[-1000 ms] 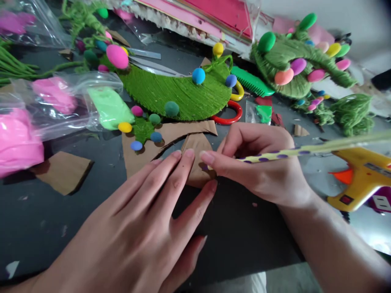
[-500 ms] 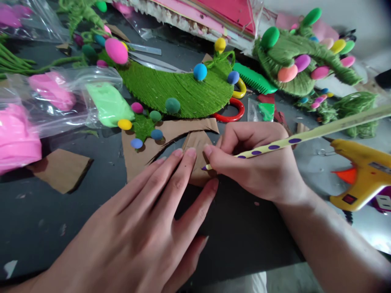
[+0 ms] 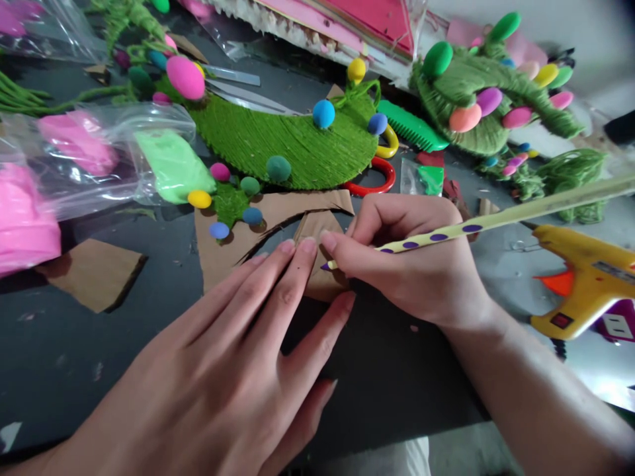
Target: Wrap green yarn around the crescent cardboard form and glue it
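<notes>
Between my fingers lies a small piece of brown cardboard (image 3: 325,285) on the dark table. My left hand (image 3: 243,350) rests flat over its left part, fingers stretched and spread. My right hand (image 3: 411,258) is closed around a pale yellow pencil (image 3: 454,233) with purple spots. The pencil's purple tip is at the cardboard, close beside my left fingers. A larger cut cardboard sheet (image 3: 213,248) lies just behind, partly under my left hand. On it sits a small green star (image 3: 229,205) with coloured balls at its points.
Behind lies a green yarn-wrapped crescent (image 3: 288,149) with coloured balls, over scissors with a red handle (image 3: 381,177). Bags of pink clay (image 3: 24,221) and green clay (image 3: 171,165) are at left. At right are a yellow glue gun (image 3: 585,277) and a green comb (image 3: 411,125).
The pencil tip has shifted slightly left and up on the cardboard, with my right hand. My left hand stays pressed down. The whole view has drifted a little.
</notes>
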A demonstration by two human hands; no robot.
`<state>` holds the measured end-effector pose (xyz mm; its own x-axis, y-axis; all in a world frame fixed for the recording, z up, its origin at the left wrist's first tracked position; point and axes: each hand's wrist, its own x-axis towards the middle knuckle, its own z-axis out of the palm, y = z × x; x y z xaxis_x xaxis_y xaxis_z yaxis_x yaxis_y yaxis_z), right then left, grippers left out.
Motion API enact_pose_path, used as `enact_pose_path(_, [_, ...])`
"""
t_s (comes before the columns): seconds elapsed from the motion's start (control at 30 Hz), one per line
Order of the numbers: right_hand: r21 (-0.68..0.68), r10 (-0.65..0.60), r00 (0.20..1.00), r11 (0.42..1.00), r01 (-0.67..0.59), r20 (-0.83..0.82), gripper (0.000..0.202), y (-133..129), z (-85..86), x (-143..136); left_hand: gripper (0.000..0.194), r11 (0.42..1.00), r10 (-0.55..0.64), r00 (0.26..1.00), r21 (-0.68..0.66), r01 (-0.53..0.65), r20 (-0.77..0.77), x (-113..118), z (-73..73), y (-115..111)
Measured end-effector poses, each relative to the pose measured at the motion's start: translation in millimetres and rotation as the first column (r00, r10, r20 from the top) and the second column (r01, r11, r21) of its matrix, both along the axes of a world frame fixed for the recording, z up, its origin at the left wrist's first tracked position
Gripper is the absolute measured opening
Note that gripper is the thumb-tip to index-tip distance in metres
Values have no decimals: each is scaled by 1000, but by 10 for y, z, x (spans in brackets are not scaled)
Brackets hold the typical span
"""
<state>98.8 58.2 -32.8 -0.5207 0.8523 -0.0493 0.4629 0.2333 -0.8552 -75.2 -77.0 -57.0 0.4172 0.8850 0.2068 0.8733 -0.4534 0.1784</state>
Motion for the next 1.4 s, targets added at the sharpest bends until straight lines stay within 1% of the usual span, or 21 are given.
enact_pose_path(0.13, [-7,25,1000,1000,-25,-2,35,-5,-7,5,68,1000,2,1000,6,-2,15,16,11,-1])
enact_pose_path(0.23, [-8,21,999,1000,-21,-25,30,-10,-15,13,65,1000,3,1000,3,-3,22,18,54,5])
enact_pose_path(0.4, [37,75,995,997,-73,-59,29,0,-28,38,60,998,-65,998,-22,65,12,-9,152,33])
enact_pose_path(0.53, [27,88,988,996,-85,-128,27,11,-27,27,62,995,-83,997,-50,82,-10,-24,191,37])
enact_pose_path(0.67, [71,108,987,992,-100,-115,32,22,-14,8,65,994,-94,993,-56,90,-72,-32,196,35])
enact_pose_path(0.73, [64,107,986,993,-99,-125,31,28,-14,7,65,994,-101,992,-42,98,-81,-34,189,38])
enact_pose_path(0.8, [60,102,987,994,-95,-128,29,32,-19,12,65,994,-106,991,-30,103,-84,-35,182,39])
enact_pose_path(0.9, [82,111,990,991,-104,-89,32,33,-28,22,67,995,-100,992,-32,97,-82,-36,178,34])
enact_pose_path(1.03, [68,124,985,991,-116,-118,29,30,-25,20,67,995,-97,992,-44,93,-80,-31,177,33])
enact_pose_path(1.17, [86,125,987,989,-116,-103,35,38,-5,22,66,995,-94,992,-35,92,-81,-27,180,37])
enact_pose_path(1.27, [90,100,987,992,-89,-127,33,44,4,53,65,995,-94,992,-29,92,-80,-25,181,41])
enact_pose_path(1.4, [125,53,993,991,-39,-106,33,48,-10,100,65,996,-89,994,-36,87,-69,-22,170,51])
